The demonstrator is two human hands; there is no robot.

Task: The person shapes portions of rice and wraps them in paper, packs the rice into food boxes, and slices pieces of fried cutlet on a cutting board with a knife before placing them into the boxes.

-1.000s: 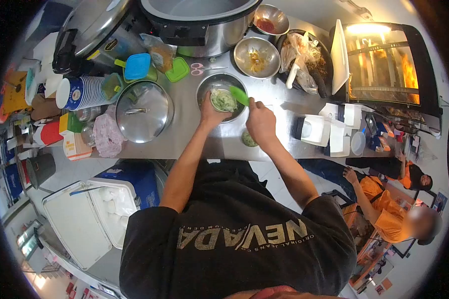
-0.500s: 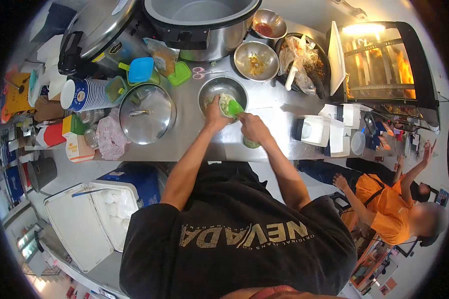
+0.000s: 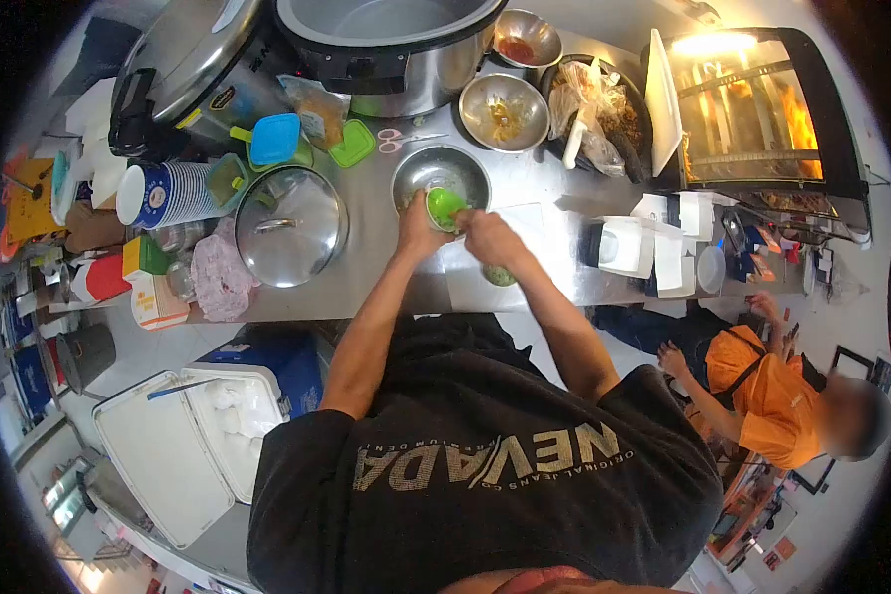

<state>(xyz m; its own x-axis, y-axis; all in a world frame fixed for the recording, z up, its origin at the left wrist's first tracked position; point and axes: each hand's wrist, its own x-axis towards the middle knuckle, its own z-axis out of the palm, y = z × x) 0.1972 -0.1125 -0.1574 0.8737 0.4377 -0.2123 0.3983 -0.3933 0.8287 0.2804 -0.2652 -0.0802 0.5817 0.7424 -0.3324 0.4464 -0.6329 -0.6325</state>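
My left hand (image 3: 422, 230) is closed around a small cup, mostly hidden by the fingers, at the near rim of a metal mixing bowl (image 3: 465, 164). In my closed right hand (image 3: 493, 241) is a bright green spoon (image 3: 445, 205), its broad head over the cup's mouth. What is inside the cup is largely covered by that spoon. Below my right wrist, a small round container with greenish contents (image 3: 499, 275) sits on the steel table (image 3: 366, 247), partly hidden by the forearm.
Left are a glass lid (image 3: 291, 226) and stacked paper cups (image 3: 163, 190). Scissors (image 3: 403, 140), a steel bowl (image 3: 505, 112) and a large cooker (image 3: 391, 74) stand behind. White boxes (image 3: 627, 246) and a lit glass-fronted oven (image 3: 752, 119) are right, near a person in orange (image 3: 762, 396).
The green spoon's head has shifted left and up over the cup, covering the pale food seen there before. My right hand has moved slightly left. The person in orange has shifted their arms.
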